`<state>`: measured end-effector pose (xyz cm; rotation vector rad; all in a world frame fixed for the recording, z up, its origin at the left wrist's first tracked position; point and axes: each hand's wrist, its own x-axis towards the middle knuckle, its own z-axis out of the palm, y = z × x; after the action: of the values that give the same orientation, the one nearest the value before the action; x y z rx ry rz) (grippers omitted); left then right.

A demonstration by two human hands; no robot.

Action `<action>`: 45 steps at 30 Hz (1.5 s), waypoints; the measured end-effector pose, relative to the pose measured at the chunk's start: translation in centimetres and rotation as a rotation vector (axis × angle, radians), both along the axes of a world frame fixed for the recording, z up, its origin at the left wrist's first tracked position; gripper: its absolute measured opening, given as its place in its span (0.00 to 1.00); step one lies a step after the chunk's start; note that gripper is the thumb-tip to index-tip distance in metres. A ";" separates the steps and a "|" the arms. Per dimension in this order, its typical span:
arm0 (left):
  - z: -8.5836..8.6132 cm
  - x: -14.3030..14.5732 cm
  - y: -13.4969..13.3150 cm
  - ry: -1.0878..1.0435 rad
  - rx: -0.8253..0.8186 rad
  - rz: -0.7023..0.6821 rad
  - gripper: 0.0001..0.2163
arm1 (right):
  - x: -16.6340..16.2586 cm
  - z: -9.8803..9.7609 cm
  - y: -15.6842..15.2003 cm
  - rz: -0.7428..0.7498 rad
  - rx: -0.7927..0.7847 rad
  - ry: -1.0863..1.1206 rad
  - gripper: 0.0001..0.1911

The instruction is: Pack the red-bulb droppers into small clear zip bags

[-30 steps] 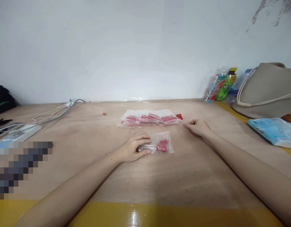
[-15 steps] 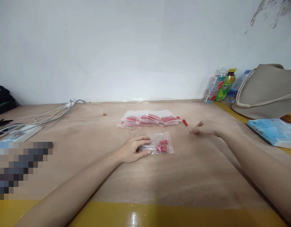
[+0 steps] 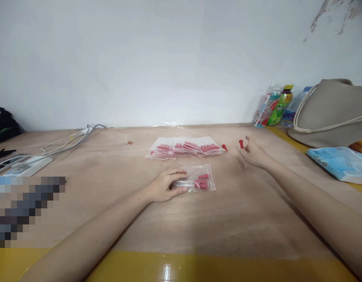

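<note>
Your right grip (image 3: 254,154), near the table's far right part, is pinched around a dropper (image 3: 241,144) with a smooth, matte red rubber bulb that points up toward the wall; its lower part is blurred below your fingers. Your left grip (image 3: 164,185) lies curved over the left end of a thin, glossy plastic bag (image 3: 195,171), thumb and fingers apart on top; whether it pinches the film you cannot tell from here. That bag lies flat around the table's middle, its film creased and catching the light.

Your table (image 3: 181,223) is pale brown with a soft wood grain, and a shiny yellow strip (image 3: 133,266) runs along its near edge. The far edge meets a plain whitish wall (image 3: 169,58), which is stained at its upper right. By the far right corner you have a green bottle (image 3: 282,105) with a yellow cap leaning among clear ones, next to a slack beige bag (image 3: 330,111) with a cord; a soft blue packet (image 3: 341,164) lies by the right edge. Toward the left edge sit a white power strip (image 3: 29,166) and loose cables (image 3: 71,139).

Inside the bag under your left grip, clear slender tubes lie lengthwise, their red bulbs (image 3: 201,184) toward its right end. Nearer the far edge, overlapping small bags (image 3: 186,148) form a row, red bulbs showing through each. Another red bulb (image 3: 224,148) lies just beside the row's right end.
</note>
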<state>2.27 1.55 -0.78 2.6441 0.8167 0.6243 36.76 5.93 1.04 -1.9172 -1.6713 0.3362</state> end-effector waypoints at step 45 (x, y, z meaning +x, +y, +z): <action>0.0 0.0 0.0 0.018 -0.004 0.027 0.23 | -4.6 -1.7 -1.7 0.087 0.177 0.119 0.11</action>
<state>2.23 1.52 -0.81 2.6433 0.8592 0.6057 32.18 4.22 -0.67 -1.6679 -1.6513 0.3178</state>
